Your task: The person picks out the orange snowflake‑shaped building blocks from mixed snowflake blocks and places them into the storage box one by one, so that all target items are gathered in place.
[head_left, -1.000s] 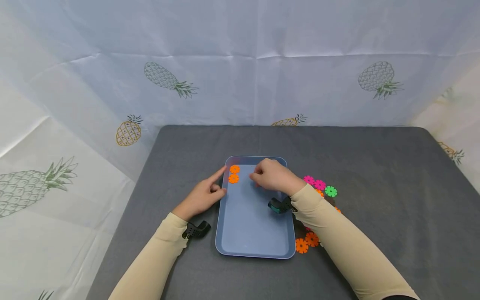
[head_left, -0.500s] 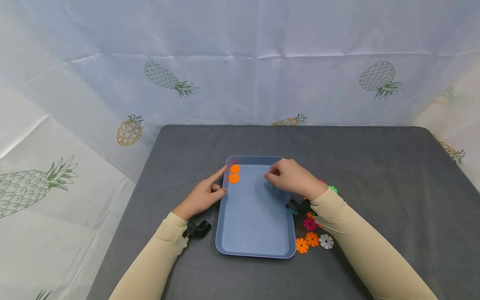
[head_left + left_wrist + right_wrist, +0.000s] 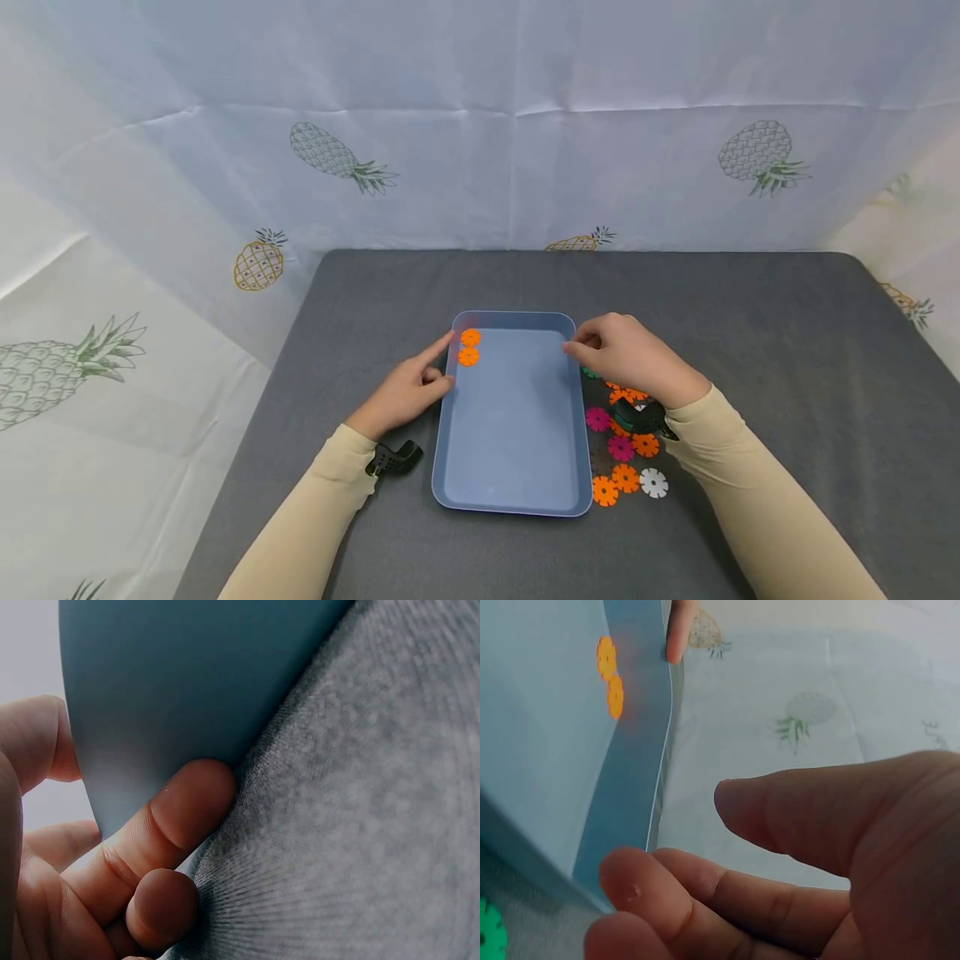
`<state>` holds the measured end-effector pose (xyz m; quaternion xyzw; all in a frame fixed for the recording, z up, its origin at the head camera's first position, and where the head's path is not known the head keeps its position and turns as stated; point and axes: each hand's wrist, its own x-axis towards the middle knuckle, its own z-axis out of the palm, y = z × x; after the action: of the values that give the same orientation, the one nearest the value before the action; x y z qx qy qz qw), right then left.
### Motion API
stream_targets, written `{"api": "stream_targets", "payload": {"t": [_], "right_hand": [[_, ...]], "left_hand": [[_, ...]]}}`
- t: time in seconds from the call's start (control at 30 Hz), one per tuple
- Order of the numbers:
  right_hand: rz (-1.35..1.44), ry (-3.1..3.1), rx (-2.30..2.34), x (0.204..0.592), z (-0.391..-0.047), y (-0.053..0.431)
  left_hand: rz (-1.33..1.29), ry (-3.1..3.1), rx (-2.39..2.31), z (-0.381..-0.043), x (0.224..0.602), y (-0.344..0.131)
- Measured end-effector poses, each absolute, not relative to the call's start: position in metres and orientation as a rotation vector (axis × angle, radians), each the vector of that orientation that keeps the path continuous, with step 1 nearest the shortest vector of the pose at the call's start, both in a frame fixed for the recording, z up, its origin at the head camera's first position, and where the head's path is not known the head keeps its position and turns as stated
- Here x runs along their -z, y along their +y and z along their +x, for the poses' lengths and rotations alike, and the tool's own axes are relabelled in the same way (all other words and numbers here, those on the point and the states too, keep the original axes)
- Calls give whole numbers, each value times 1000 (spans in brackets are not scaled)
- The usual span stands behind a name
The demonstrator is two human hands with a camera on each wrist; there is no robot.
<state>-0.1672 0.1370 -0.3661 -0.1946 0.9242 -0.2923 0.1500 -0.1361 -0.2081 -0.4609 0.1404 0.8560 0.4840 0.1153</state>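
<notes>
Two orange notched discs (image 3: 468, 357) in the far left corner of a blue tray (image 3: 510, 433)

Lined up close together along the left wall. Left hand (image 3: 401, 392) clamped on that wall, with index finger and thumb at the rim and curled fingers outside. Right hand (image 3: 630, 354) by the far right corner, with thumb and fingers apart; contact with the rim hard to judge. Beside the tray's right edge, on gray tablecloth (image 3: 787, 375): more orange discs (image 3: 626, 478), magenta discs (image 3: 621, 448), a white disc (image 3: 654, 482) and a green disc (image 3: 489, 930).
</notes>
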Motion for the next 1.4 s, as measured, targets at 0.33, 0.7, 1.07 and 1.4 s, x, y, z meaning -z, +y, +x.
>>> {"api": "stream_targets", "payload": {"t": [0.33, 0.7, 1.07, 1.4], "right_hand": [[-464, 2668, 815, 383, -166, 170], [-413, 2671, 747, 402, -172, 190], [-459, 2593, 770, 410, -177, 195], [-485, 2596, 782, 414, -180, 196]], "left_hand": [[412, 2507, -1425, -136, 461, -208], [403, 2499, -1413, -136, 460, -207], [412, 2474, -1432, -136, 454, -208], [392, 2488, -1418, -137, 455, -208]]}}
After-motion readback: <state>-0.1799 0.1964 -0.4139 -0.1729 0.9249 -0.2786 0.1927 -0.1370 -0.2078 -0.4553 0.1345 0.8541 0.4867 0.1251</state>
